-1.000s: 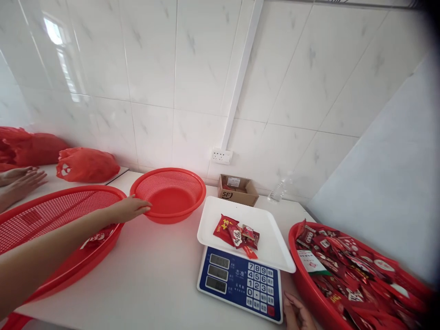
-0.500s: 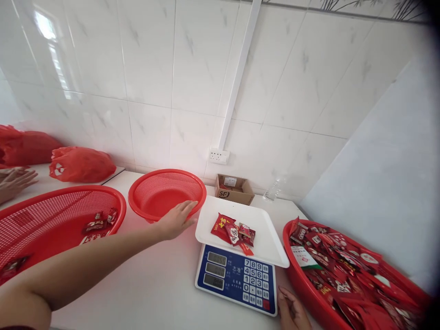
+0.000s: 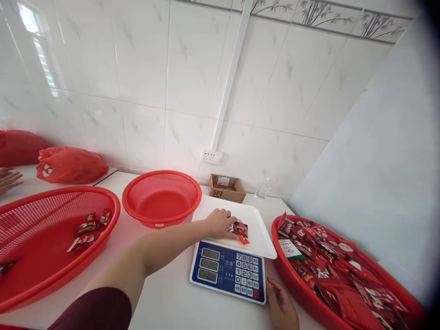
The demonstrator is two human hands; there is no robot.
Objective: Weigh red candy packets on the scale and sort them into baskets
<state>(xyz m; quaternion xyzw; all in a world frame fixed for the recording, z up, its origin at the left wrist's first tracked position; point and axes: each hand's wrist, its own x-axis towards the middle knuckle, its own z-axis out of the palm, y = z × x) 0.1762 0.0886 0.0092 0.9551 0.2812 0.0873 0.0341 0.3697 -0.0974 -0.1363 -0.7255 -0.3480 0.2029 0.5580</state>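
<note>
My left hand (image 3: 220, 223) is on the white weighing tray (image 3: 256, 220), its fingers curled over red snack packets (image 3: 240, 228). Part of the pile shows beyond the fingers; the rest is hidden under the hand. Below the tray is the scale's blue panel (image 3: 228, 271), with number keys and three small displays. Beside the panel's right edge my right hand (image 3: 282, 302) rests on the table, loosely curled with the fingers somewhat apart and nothing visible in it. Close to it stands a red basin (image 3: 280, 266) heaped with red packets.
A small red basket (image 3: 161, 222) stands left of the scale. Further left, a larger basket (image 3: 115, 220) holds several packets. Behind are an SF cardboard box (image 3: 227, 194), a clear plastic bottle (image 3: 263, 189) and a red bag (image 3: 72, 165). Another person's hand (image 3: 8, 180) is at the far left.
My left hand has moved right, from the small basket's rim onto the packets on the tray, and now covers the larger one. My right hand stays beside the scale. The view has shifted slightly.
</note>
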